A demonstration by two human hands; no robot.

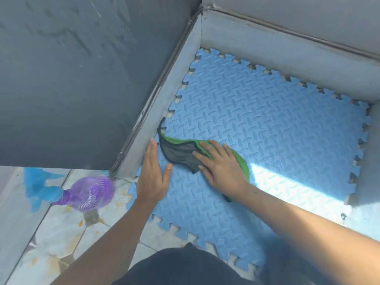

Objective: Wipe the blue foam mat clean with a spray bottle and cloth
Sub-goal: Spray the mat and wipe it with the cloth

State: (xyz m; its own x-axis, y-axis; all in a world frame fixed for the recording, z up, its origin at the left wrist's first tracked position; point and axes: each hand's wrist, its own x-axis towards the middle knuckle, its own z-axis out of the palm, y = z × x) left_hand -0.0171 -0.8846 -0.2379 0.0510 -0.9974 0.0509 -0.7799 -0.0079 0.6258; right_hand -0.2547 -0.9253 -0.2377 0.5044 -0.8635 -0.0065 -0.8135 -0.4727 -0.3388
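**A:** Where does everything sit, biggest first?

**B:** The blue foam mat fills the frame from the centre out to 3 o'clock, tucked into a corner between grey walls, with its toothed edges close against the pale skirting at 11 and 1 o'clock. A bright band of light crosses it at 4 o'clock. The tiled floor shows at 8 o'clock, stained in places. The spray bottle, purple with a blue head, is at 9 o'clock on those tiles, off the mat, blurred, and no hand holds it.

**A:** And the cloth?

**B:** The cloth, green with a dark side, lies near the centre of the mat, trailing up toward 11 o'clock to the mat's edge.

**A:** The hands?

**B:** The right hand lies flat on the cloth with fingers spread, pressing rather than clutching. The left hand is flat and empty on the mat just beside the cloth, at the wall-side edge, apparently bracing.

**A:** How should this wipe go?

**B:** I'd keep the palm weight even, bunch the trailing tail under the hand so it doesn't drag, and work in overlapping strokes into the grooved pattern, from the far corner back toward the knees.

**A:** Any brand or writing?

**B:** None I can read; the bottle is too blurred.
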